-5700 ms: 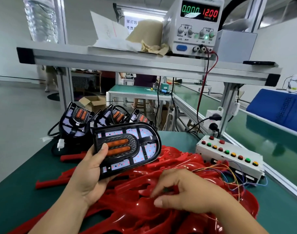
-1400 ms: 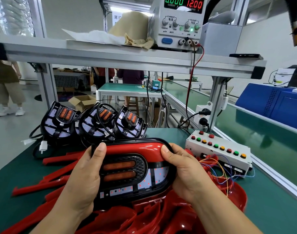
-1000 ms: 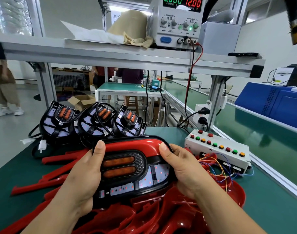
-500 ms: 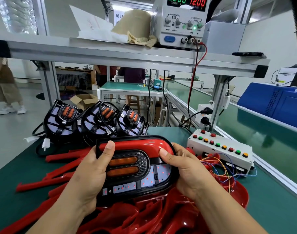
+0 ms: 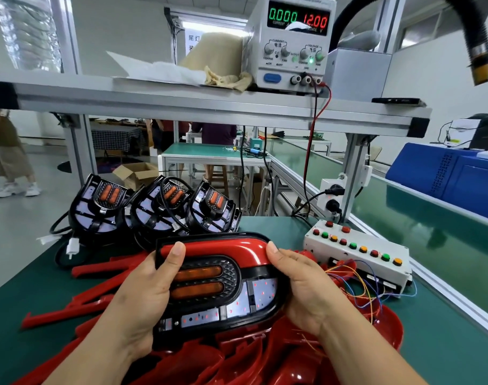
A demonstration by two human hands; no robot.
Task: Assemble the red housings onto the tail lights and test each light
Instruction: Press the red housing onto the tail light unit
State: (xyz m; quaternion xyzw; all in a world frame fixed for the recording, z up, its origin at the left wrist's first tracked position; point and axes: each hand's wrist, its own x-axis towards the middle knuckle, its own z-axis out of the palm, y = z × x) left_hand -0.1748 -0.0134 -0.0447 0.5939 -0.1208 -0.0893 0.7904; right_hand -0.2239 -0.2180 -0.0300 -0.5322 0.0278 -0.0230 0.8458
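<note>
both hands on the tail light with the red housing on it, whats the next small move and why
Probably press both thumbs down to snap the red housing fully onto the tail light. The left hand and right hand grip its ends with thumbs on the housing, and the power supply reads zero current, so testing has not begun.

Floor [image 5: 20, 218]: grey and shiny, on the far left.
Wall [image 5: 120, 29]: pale and plain, far back.
Shelf [image 5: 181, 101]: long and made of metal, running across above the green surface [image 5: 445, 343], standing on metal legs.
Far table [image 5: 209, 152]: green on top, with a wooden stool [image 5: 217, 176] under it.
Lamp [image 5: 209, 23]: a bright strip, up high in the middle.
Cardboard box [image 5: 137, 173]: open, on the floor, far left.
</note>
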